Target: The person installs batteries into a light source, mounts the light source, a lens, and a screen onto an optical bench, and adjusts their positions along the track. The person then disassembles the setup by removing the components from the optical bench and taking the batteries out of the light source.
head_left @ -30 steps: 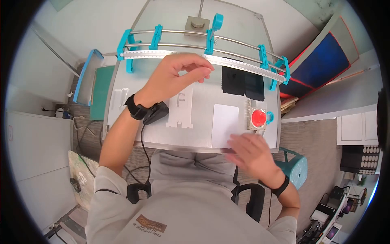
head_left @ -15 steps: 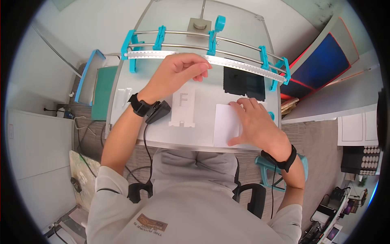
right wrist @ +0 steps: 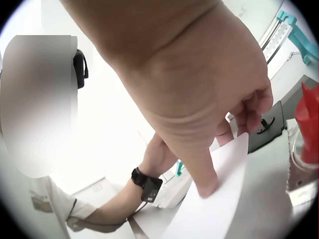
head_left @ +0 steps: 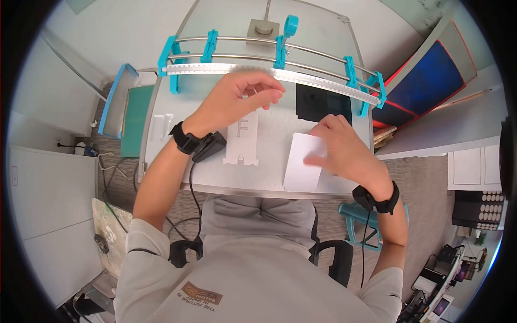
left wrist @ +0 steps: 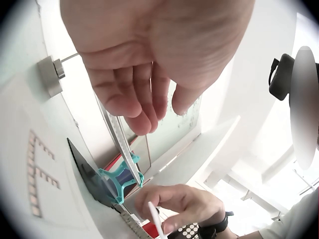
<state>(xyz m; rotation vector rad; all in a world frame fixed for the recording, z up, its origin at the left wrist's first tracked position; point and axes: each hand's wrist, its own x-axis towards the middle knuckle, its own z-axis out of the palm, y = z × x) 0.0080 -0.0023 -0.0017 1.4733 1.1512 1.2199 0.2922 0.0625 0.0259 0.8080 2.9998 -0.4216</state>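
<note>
My right hand (head_left: 350, 153) pinches a white card (head_left: 302, 169) by its right side, thumb on the face towards me. The card is raised at a tilt over the table's front right; in the right wrist view the thumb lies along the white sheet (right wrist: 219, 214). My left hand (head_left: 231, 102) hovers over the middle of the table with fingers loosely bent, holding nothing. In the head view it overlaps the white ruler (head_left: 323, 82) of a rod frame. Below it lies a white plate (head_left: 242, 142) with a printed ladder-like mark.
Turquoise brackets (head_left: 350, 72) carry two metal rods and a ring holder (head_left: 291, 25) across the table. A black sheet (head_left: 323, 102) lies under the frame's right half. Right of the card, a red part (right wrist: 306, 124) stands on a metal base. A metal block (head_left: 263, 29) stands behind.
My right hand has come in from the front edge, taken hold of the card's right side and tilted it up off the table. The left hand has stayed nearly still.
</note>
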